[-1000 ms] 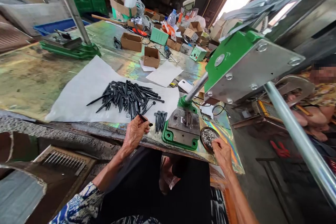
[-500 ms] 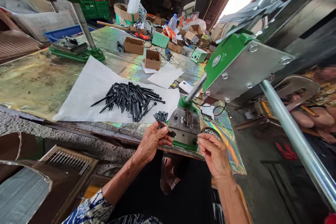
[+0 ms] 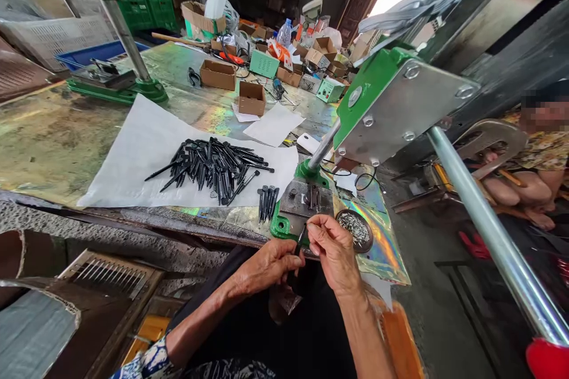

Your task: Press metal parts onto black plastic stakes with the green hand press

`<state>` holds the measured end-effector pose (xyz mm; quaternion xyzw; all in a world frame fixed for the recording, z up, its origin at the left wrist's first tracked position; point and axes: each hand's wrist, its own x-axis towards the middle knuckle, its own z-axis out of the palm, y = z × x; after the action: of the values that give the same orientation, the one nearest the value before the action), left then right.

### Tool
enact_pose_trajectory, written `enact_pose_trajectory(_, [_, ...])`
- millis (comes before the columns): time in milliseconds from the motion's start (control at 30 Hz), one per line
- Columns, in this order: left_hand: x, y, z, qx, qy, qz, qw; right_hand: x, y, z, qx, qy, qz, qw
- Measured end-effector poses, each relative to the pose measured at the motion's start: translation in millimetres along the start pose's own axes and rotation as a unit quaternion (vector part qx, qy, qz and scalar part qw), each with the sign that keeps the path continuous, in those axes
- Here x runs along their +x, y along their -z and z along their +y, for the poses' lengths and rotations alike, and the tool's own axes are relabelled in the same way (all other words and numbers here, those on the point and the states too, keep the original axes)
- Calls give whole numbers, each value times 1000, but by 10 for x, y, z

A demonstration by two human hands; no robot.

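Observation:
Between the thumb and fingers of my left hand (image 3: pixel 269 263) is a slim black pointed stick (image 3: pixel 301 238), tilted with its tip up. My right hand (image 3: pixel 334 251) is pinched at that tip; whatever its fingers hold is too small to make out. Both hands are in front of the green base (image 3: pixel 280 225) of a hand press with a metal block (image 3: pixel 299 204) on it. Left of the base lies a small row of black sticks (image 3: pixel 267 204). A larger heap of black sticks (image 3: pixel 213 166) covers part of a white sheet (image 3: pixel 120 160).
A round dish (image 3: pixel 370 241) of small shiny metal pieces sits right of the press. The press's long lever (image 3: pixel 489 225) slants down on the right. A second green press (image 3: pixel 151 90) stands at the left; cardboard boxes (image 3: pixel 217 75) clutter the back. Another person (image 3: pixel 540 154) sits at far right.
My left hand has moved right and down with the black stick, now tip up. My right hand has moved left to its tip, uncovering the dish. The view has shifted slightly.

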<state>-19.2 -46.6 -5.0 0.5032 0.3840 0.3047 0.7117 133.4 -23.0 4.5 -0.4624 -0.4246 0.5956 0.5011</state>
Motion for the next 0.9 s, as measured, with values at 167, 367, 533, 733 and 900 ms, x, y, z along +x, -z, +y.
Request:
enact_pose_trajectory(167, [-57,7,-29,6,7,-10,1000,-40,49,127,-47,-24,15,999])
enact_pose_trajectory(367, [-144,2,-90,-64,-31,35,997,-76,51,216,72,-103,78,989])
enact_pose_trajectory(533, [-128,-40,-195,11,-146,100,984,-125,36,305,137,-162,99,972])
enact_pose_trajectory(733, [-104,-29,-216,128,-210,133,960,-247,-87,344,175,-177,108,963])
enact_pose_trajectory(900, [-106,-17,-206,9,-172,175,969,-350,-166,286,143,-166,93,971])
